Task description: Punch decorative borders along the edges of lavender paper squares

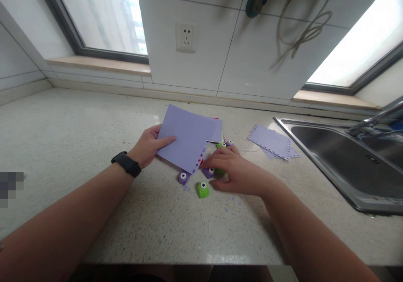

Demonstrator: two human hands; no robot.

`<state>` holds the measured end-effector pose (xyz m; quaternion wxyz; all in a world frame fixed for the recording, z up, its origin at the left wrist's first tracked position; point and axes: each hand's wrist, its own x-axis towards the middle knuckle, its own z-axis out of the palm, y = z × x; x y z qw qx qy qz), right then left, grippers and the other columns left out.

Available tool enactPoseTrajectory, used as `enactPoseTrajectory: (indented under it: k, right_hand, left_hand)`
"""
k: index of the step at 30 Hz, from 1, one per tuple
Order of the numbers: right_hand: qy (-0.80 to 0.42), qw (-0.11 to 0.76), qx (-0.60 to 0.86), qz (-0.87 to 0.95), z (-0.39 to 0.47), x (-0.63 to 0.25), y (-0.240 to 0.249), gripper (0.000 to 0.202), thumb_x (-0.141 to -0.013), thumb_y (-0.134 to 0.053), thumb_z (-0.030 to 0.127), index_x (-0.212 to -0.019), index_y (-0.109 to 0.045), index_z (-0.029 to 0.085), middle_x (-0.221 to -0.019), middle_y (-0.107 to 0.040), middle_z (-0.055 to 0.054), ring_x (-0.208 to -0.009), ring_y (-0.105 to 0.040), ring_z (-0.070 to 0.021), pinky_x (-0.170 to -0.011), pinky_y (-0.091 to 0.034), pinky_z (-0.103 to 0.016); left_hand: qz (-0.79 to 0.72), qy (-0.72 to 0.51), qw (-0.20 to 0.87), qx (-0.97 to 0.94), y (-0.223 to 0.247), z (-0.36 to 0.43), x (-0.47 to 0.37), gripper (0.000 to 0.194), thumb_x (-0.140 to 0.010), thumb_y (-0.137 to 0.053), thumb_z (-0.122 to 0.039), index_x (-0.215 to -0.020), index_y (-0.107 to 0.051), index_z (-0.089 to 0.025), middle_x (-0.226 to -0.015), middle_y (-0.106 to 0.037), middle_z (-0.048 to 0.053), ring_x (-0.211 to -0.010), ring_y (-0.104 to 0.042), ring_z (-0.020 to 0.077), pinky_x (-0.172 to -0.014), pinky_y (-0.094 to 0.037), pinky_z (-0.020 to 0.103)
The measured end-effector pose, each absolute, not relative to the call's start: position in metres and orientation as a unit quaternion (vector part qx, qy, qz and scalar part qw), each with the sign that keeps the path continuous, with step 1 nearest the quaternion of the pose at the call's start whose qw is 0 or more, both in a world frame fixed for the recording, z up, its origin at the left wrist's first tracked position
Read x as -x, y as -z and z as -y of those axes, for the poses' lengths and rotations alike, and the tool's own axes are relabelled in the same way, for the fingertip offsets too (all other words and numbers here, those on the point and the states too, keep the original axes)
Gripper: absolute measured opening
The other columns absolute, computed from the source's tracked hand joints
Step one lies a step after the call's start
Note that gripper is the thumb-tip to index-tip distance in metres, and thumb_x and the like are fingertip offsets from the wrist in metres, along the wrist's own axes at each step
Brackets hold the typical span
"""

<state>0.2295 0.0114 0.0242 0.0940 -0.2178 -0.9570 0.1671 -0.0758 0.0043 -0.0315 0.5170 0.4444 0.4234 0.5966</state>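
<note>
My left hand [153, 145] grips a light purple sheet of paper [185, 137] by its left edge, thumb on top. Small shapes, such as stars and moons, are cut along the sheet's right edge, with red showing through some of them. My right hand [236, 168] hovers over several small craft punches, its fingers curved and thumb apart. Beneath its fingertips is a purple punch [208, 172], and part of a green one is hidden by the hand. A second purple punch [183, 177] and a bright green punch [203, 189] stand nearer me.
Another purple sheet [217, 128] lies partly under the held one. To the right, a pile of punched purple sheets [270, 141] rests beside the steel sink [333, 156]. Paper scraps [186, 188] dot the speckled counter [126, 219]. A tiled wall with a socket [186, 37] stands behind.
</note>
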Motion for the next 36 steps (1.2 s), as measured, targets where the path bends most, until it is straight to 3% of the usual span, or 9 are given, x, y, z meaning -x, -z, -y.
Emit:
enactPoseTrajectory:
  k: [3,8,11,14,17,21,27,33,36]
  right_hand:
    - [-0.162,0.094,0.218,0.958,-0.011,-0.228,-0.021,0.035,-0.083,-0.07,0.017,-0.116,-0.074,0.027,-0.109,-0.076,-0.006,-0.11,-0.062,-0.0295,-0.102,-0.034,-0.049]
    - [-0.179,0.121,0.217,0.952,-0.013,-0.23,-0.025,0.033,-0.082,-0.074,0.021,-0.114,-0.074,0.028,-0.105,-0.075,-0.004,-0.106,-0.063,-0.027,-0.099,-0.036,-0.047]
    - [-0.248,0.158,0.176,0.94,-0.014,-0.234,-0.03,0.031,-0.083,-0.077,0.022,-0.114,-0.072,0.027,-0.104,-0.075,-0.003,-0.098,-0.065,-0.0226,-0.096,-0.043,-0.043]
    - [-0.339,0.19,0.117,0.914,-0.014,-0.238,-0.034,0.027,-0.081,-0.081,0.025,-0.107,-0.072,0.023,-0.096,-0.074,-0.003,-0.085,-0.065,-0.0177,-0.082,-0.05,-0.034]
    - [-0.415,0.152,0.08,0.894,-0.011,-0.24,-0.033,0.029,-0.077,-0.085,0.028,-0.103,-0.073,0.02,-0.091,-0.073,-0.003,-0.079,-0.065,-0.0153,-0.074,-0.052,-0.029]
    - [-0.469,0.079,0.071,0.877,-0.008,-0.235,-0.027,0.032,-0.076,-0.087,0.029,-0.103,-0.075,0.018,-0.095,-0.074,-0.004,-0.082,-0.068,-0.0156,-0.077,-0.055,-0.029]
    - [-0.5,0.083,0.077,0.859,-0.007,-0.225,-0.017,0.033,-0.077,-0.087,0.028,-0.106,-0.076,0.018,-0.102,-0.075,-0.006,-0.091,-0.07,-0.0173,-0.087,-0.056,-0.032]
    - [-0.555,0.183,0.105,0.805,-0.009,-0.231,-0.022,0.029,-0.079,-0.085,0.022,-0.104,-0.071,0.019,-0.101,-0.071,-0.004,-0.088,-0.069,-0.0139,-0.08,-0.059,-0.028]
    - [-0.582,0.237,0.146,0.764,-0.014,-0.236,-0.021,0.03,-0.079,-0.086,0.021,-0.104,-0.069,0.02,-0.093,-0.069,-0.002,-0.077,-0.068,-0.0124,-0.067,-0.059,-0.026]
  left_hand:
    - [-0.422,-0.594,0.517,-0.449,0.032,-0.004,0.076,0.044,-0.07,-0.095,-0.027,-0.11,-0.079,-0.018,-0.107,-0.082,0.008,-0.085,-0.075,0.0192,-0.081,-0.061,0.034]
    - [-0.427,-0.593,0.512,-0.452,0.033,-0.005,0.077,0.045,-0.07,-0.094,-0.028,-0.111,-0.079,-0.018,-0.107,-0.082,0.009,-0.086,-0.075,0.0202,-0.083,-0.061,0.035]
    - [-0.427,-0.59,0.515,-0.451,0.034,-0.005,0.077,0.045,-0.071,-0.094,-0.028,-0.112,-0.078,-0.018,-0.108,-0.082,0.009,-0.086,-0.075,0.0201,-0.083,-0.061,0.035]
    - [-0.426,-0.591,0.517,-0.45,0.033,-0.005,0.077,0.044,-0.072,-0.093,-0.027,-0.113,-0.078,-0.018,-0.107,-0.082,0.009,-0.086,-0.075,0.0199,-0.083,-0.061,0.035]
    - [-0.424,-0.59,0.518,-0.451,0.033,-0.005,0.076,0.043,-0.072,-0.093,-0.027,-0.112,-0.079,-0.019,-0.107,-0.082,0.008,-0.086,-0.075,0.0195,-0.083,-0.061,0.035]
    - [-0.426,-0.588,0.516,-0.455,0.033,-0.005,0.077,0.042,-0.072,-0.093,-0.027,-0.111,-0.079,-0.019,-0.108,-0.082,0.008,-0.086,-0.075,0.0195,-0.083,-0.061,0.035]
    - [-0.428,-0.585,0.515,-0.458,0.033,-0.005,0.077,0.045,-0.071,-0.094,-0.029,-0.112,-0.079,-0.019,-0.107,-0.082,0.008,-0.086,-0.075,0.0208,-0.083,-0.061,0.037]
    - [-0.44,-0.584,0.501,-0.463,0.032,-0.003,0.076,0.048,-0.071,-0.094,-0.033,-0.113,-0.078,-0.017,-0.109,-0.081,0.011,-0.086,-0.076,0.0238,-0.084,-0.063,0.042]
    - [-0.444,-0.584,0.497,-0.463,0.03,-0.003,0.075,0.047,-0.07,-0.094,-0.034,-0.112,-0.077,-0.017,-0.11,-0.081,0.012,-0.086,-0.076,0.0248,-0.084,-0.063,0.043]
